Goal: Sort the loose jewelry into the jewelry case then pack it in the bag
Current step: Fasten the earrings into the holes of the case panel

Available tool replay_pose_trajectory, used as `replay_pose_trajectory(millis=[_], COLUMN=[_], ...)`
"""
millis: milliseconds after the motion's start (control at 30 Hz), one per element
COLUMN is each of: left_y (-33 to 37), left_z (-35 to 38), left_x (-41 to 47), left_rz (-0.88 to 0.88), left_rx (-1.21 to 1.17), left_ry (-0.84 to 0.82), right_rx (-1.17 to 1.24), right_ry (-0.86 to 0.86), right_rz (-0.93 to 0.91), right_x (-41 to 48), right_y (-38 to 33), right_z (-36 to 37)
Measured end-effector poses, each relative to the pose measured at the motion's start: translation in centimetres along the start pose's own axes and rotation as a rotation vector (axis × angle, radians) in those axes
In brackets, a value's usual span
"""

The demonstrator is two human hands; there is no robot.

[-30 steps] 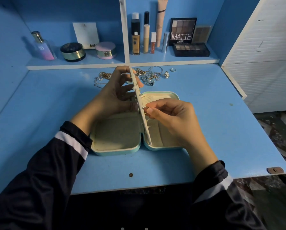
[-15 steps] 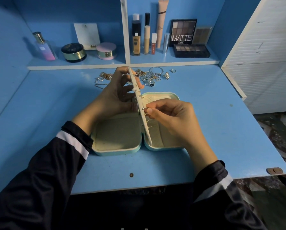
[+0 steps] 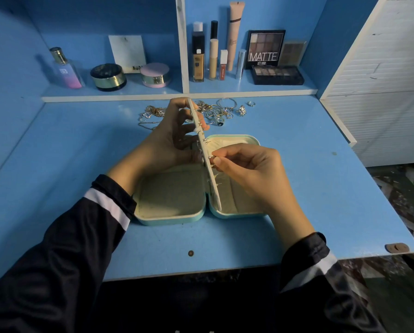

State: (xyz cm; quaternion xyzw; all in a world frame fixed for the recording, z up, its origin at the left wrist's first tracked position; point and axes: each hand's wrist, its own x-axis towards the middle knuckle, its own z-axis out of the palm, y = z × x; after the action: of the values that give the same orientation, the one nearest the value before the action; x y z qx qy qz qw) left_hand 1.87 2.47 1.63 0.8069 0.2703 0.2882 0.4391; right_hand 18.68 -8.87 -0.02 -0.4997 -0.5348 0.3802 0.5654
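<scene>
A mint jewelry case (image 3: 170,217) lies open on the blue desk, cream lining up. Its middle earring panel (image 3: 209,169) stands upright, seen edge-on. My left hand (image 3: 170,140) holds that panel from the left side. My right hand (image 3: 246,169) pinches a small earring post (image 3: 210,157) sticking out of the panel's right face. Other earring posts poke out higher on the panel. Loose jewelry (image 3: 215,110), chains, rings and a bangle, lies in a pile behind the case. No bag is in view.
A shelf at the back carries a perfume bottle (image 3: 65,69), two round compacts (image 3: 108,76), makeup tubes (image 3: 213,58) and eyeshadow palettes (image 3: 276,74). A white slatted cabinet (image 3: 388,92) stands at the right. The desk's front edge (image 3: 201,272) is close to me.
Almost nothing has moved: both hands stay on the upright panel, with only a slight shift of the fingers.
</scene>
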Motion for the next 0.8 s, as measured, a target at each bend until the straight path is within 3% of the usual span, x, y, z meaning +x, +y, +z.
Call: replay_pose_trajectory(millis=[800], left_y=[0.19], left_z=[0.08], left_x=[-0.04], left_rz=[-0.019], left_rx=[-0.046], left_ry=[0.014], right_rx=[-0.065], right_ry=[-0.003], right_rz=[-0.040], right_x=[0.29], right_y=[0.33], right_z=[0.18])
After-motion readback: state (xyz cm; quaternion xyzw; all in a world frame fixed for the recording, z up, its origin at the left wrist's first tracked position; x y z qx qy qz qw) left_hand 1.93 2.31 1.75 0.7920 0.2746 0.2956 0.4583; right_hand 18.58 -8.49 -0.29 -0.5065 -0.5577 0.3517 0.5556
